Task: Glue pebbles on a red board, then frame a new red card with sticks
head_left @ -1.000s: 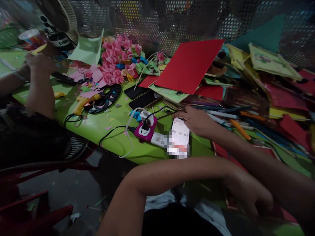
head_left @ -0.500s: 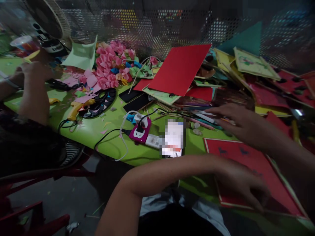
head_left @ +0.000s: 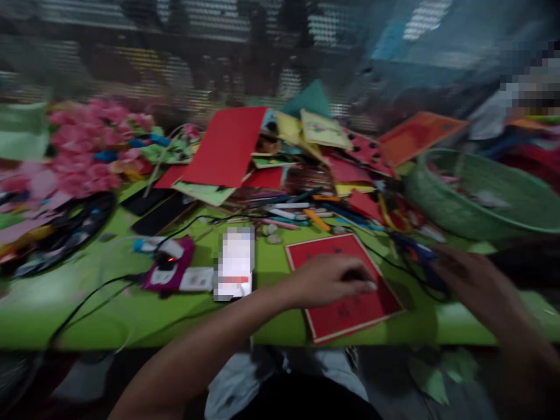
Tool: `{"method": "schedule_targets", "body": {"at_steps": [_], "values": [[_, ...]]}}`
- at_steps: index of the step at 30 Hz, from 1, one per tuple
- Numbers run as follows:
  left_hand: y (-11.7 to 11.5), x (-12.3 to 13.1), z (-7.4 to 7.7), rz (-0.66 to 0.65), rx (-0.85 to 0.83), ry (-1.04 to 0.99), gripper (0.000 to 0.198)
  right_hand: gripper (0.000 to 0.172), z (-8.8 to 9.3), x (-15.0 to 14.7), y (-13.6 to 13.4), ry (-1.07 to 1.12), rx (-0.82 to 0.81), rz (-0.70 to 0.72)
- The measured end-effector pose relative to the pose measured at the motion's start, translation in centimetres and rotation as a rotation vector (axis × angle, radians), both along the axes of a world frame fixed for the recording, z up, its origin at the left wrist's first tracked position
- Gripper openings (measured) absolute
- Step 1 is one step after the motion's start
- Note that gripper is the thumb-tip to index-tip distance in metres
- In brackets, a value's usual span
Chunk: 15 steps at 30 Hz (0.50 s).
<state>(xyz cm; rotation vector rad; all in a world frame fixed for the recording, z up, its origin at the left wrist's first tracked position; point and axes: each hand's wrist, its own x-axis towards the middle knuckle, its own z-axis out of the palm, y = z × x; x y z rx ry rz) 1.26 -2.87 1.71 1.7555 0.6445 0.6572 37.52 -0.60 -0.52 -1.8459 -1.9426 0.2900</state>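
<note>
My left hand (head_left: pixel 330 281) hovers over a red card (head_left: pixel 312 326) with a pale border and faint dark marks. Its fingers are curled, the tips close together; what they hold, if anything, is too small to make out. To the right, my right hand (head_left: pixel 475 280) reaches with its fingers stretched out, slightly blurred, to a dark blue tool (head_left: pixel 422 262) that looks like a glue gun with a black cord. The fingertips are at the tool's near side; whether they touch it is unclear.
A lit phone (head_left: pixel 236 259) lies beside a purple power adapter (head_left: pixel 186 262) with cables. Behind are pens (head_left: pixel 291 206), a leaning red sheet (head_left: pixel 227 146) and stacked cards. Pink paper petals (head_left: pixel 87 146) heap at left; a green basket (head_left: pixel 485 219) stands at right.
The view has swung right, bringing the basket and blue tool into sight. My right hand has moved from above the pens to the tool. My left hand's fingers have curled over the card.
</note>
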Motion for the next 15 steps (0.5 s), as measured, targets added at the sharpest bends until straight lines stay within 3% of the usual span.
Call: {"method": "schedule_targets", "body": {"at_steps": [1,6,10,15], "values": [[0.2,0.0,-0.1,0.111,-0.054,-0.083,0.02,0.047,-0.5,0.3,-0.4,-0.04,-0.013,-0.103],[1.4,0.2,0.1,0.417,-0.308,-0.294,0.029,0.062,-1.9,0.5,-0.7,0.042,-0.104,-0.219],[1.9,0.7,0.6,0.5,-0.409,-0.375,0.036,0.068,-2.0,0.2,-0.1,0.11,-0.111,-0.296],[2.3,1.5,0.4,0.533,-0.482,-0.413,0.038,0.049,-1.7,0.3,0.8,0.576,-0.077,-0.357]]}}
